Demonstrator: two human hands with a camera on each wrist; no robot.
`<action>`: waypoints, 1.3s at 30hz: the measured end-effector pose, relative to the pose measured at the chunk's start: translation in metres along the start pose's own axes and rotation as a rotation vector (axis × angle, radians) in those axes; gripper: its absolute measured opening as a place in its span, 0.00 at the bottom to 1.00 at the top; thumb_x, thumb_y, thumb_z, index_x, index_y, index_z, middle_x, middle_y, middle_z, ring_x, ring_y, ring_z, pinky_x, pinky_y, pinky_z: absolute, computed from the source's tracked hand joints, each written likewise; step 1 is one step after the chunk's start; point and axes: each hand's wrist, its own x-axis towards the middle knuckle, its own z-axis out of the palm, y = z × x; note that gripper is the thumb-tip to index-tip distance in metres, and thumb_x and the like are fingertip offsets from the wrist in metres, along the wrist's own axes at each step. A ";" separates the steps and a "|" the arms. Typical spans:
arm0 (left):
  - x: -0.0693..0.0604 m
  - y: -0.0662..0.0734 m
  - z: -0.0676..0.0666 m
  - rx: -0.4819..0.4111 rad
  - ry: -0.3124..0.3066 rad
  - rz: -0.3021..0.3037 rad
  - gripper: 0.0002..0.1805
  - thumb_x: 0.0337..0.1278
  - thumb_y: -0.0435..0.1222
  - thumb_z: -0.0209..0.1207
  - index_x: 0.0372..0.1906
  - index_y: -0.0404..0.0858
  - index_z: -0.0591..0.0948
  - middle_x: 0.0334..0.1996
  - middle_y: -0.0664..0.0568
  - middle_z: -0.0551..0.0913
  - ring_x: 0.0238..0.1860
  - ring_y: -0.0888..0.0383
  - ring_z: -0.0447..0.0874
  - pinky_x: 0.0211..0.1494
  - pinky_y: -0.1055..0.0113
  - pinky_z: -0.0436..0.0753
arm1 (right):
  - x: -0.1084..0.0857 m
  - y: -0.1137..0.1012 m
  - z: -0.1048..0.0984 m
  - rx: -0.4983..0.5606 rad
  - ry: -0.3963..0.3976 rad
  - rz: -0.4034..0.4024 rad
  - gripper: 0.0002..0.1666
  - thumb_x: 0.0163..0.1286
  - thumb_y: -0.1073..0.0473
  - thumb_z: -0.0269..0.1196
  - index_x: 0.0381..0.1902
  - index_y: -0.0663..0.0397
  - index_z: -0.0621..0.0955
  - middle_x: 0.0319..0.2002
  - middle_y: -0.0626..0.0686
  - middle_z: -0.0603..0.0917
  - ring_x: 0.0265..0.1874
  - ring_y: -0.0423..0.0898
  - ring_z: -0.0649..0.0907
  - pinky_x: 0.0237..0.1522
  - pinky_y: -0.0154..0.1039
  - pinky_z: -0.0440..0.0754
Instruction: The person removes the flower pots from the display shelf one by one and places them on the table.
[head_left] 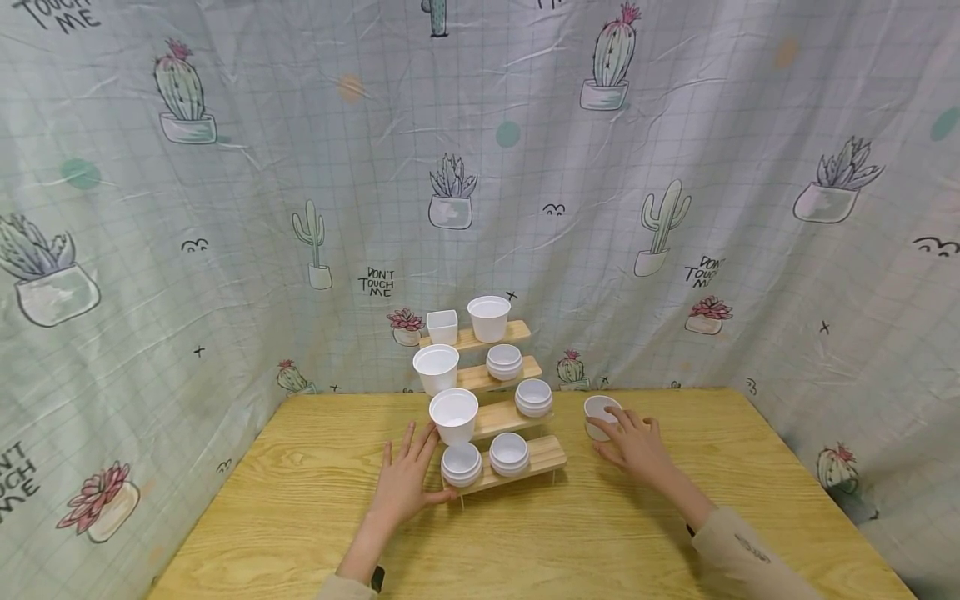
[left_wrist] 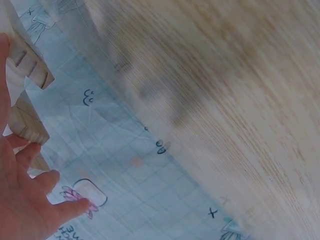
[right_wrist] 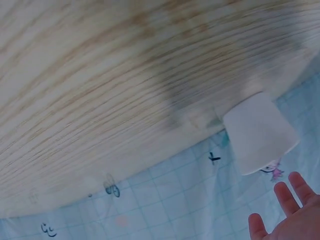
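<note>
A wooden stepped stand (head_left: pixel 546 452) with several white pots on its tiers stands on the table. My left hand (head_left: pixel 402 483) rests against the stand's left side, fingers spread; in the left wrist view the hand (left_wrist: pixel 30 195) touches the ends of the wooden tiers (left_wrist: pixel 30 120). To the right of the stand, a single white pot (head_left: pixel 598 411) is on the table, with the fingers of my right hand (head_left: pixel 637 447) at its right side. The right wrist view shows that pot (right_wrist: pixel 260 132) upside down in the picture, with a small gap to the hand's (right_wrist: pixel 297 215) extended fingers.
The wooden table (head_left: pixel 300 500) reaches back to a curtain (head_left: pixel 510 200) printed with cacti, which hangs behind and along both sides. A square white pot (head_left: pixel 442 326) and a round one (head_left: pixel 489 318) are on the top tier.
</note>
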 end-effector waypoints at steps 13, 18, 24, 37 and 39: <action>-0.001 0.002 -0.001 -0.002 0.002 0.002 0.57 0.27 0.64 0.62 0.67 0.42 0.58 0.68 0.50 0.57 0.69 0.43 0.49 0.60 0.33 0.55 | -0.008 -0.019 -0.012 0.040 0.027 -0.037 0.27 0.54 0.50 0.64 0.54 0.41 0.75 0.50 0.55 0.76 0.47 0.56 0.75 0.40 0.57 0.66; -0.002 0.002 -0.001 0.000 -0.007 -0.001 0.57 0.27 0.64 0.62 0.68 0.43 0.57 0.68 0.51 0.57 0.69 0.43 0.49 0.60 0.33 0.55 | -0.012 -0.030 -0.016 0.081 0.058 -0.070 0.28 0.51 0.54 0.66 0.52 0.45 0.76 0.49 0.55 0.77 0.46 0.54 0.75 0.40 0.57 0.67; -0.001 0.002 -0.001 -0.005 -0.010 0.001 0.57 0.27 0.64 0.62 0.67 0.42 0.58 0.68 0.50 0.57 0.69 0.43 0.48 0.60 0.32 0.55 | -0.015 -0.041 -0.020 0.111 0.072 -0.107 0.30 0.48 0.56 0.68 0.52 0.48 0.76 0.49 0.55 0.76 0.49 0.56 0.75 0.40 0.59 0.68; 0.000 0.001 -0.001 0.025 0.027 0.019 0.57 0.26 0.65 0.62 0.66 0.41 0.59 0.67 0.49 0.59 0.67 0.41 0.53 0.59 0.33 0.58 | -0.014 -0.060 -0.031 0.114 0.081 -0.161 0.30 0.49 0.54 0.67 0.52 0.48 0.75 0.50 0.54 0.77 0.47 0.50 0.74 0.42 0.55 0.67; 0.000 0.001 -0.001 0.025 0.018 0.011 0.57 0.27 0.65 0.62 0.67 0.41 0.59 0.67 0.49 0.58 0.68 0.41 0.52 0.59 0.33 0.58 | -0.014 -0.063 -0.031 0.102 0.088 -0.174 0.31 0.48 0.53 0.67 0.53 0.48 0.74 0.50 0.54 0.76 0.47 0.49 0.74 0.43 0.53 0.66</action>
